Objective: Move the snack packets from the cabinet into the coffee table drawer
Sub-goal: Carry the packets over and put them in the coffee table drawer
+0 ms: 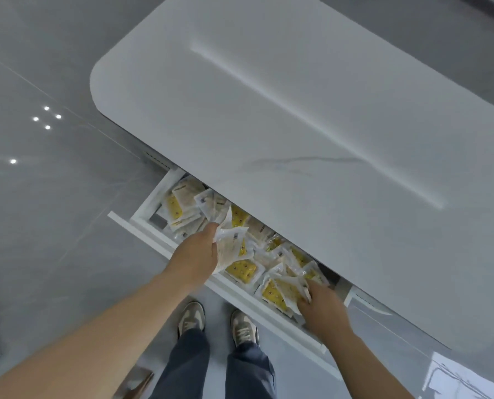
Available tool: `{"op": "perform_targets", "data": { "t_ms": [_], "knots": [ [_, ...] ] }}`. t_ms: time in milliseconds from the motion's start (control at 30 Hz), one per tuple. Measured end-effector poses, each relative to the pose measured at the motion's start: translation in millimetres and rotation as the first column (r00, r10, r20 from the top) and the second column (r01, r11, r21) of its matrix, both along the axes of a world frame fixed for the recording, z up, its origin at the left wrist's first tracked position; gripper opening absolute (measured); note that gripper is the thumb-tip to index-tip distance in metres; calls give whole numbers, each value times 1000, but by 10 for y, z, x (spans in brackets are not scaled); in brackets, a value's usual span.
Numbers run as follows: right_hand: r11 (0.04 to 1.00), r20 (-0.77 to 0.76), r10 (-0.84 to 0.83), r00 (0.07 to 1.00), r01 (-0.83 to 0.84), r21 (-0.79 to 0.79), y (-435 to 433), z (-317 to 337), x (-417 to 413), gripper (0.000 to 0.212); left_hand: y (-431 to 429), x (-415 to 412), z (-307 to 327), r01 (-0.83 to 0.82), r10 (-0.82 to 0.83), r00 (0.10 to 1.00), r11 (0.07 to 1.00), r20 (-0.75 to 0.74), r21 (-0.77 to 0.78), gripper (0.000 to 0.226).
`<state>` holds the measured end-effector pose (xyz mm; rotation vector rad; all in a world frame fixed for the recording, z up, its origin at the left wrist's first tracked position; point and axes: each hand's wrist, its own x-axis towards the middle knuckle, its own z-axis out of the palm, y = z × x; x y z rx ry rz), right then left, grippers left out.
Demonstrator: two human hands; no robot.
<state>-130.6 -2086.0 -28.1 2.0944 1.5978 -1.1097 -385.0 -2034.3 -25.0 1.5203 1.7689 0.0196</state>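
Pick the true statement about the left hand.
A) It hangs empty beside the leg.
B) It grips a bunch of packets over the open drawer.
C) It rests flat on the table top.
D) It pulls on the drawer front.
B: the left hand grips several packets just above the open drawer, which already holds many more.

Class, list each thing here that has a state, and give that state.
drawer: pulled open, holding many packets.
snack packets: piled loosely inside the drawer.
left hand: grips several packets over the drawer.
right hand: reaches into the drawer, fingers among packets; grip unclear.
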Motion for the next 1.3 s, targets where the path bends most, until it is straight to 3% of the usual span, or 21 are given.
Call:
{"op": "perform_targets", "data": {
  "t_ms": [33,267,667,933,1033,1300],
  "knots": [
    [1000,6,2,1000,-2,1,0,-100,-16,3,34,3,-130,-7,7,1000,1000,18,6,38],
    [999,4,39,999,-39,2,1,-577,-115,39,138,70,-728,-20,18,999,999,49,41,43],
    [1000,7,20,1000,-20,-18,91,-876,-174,46,225,-9,-1118,99,-99,995,995,-9,-12,46],
    [991,5,64,998,-65,117,308,-913,-219,36,166,-117,-1264,216,-226,967,972,-114,-94,50],
    [980,18,112,994,-114,164,428,-933,-290,28,132,-146,-1259,293,-311,944,943,-109,-157,40],
    [946,101,192,976,-211,244,699,-1009,-611,28,18,-203,-1280,280,-306,945,939,-113,-200,47]
  ]
}}
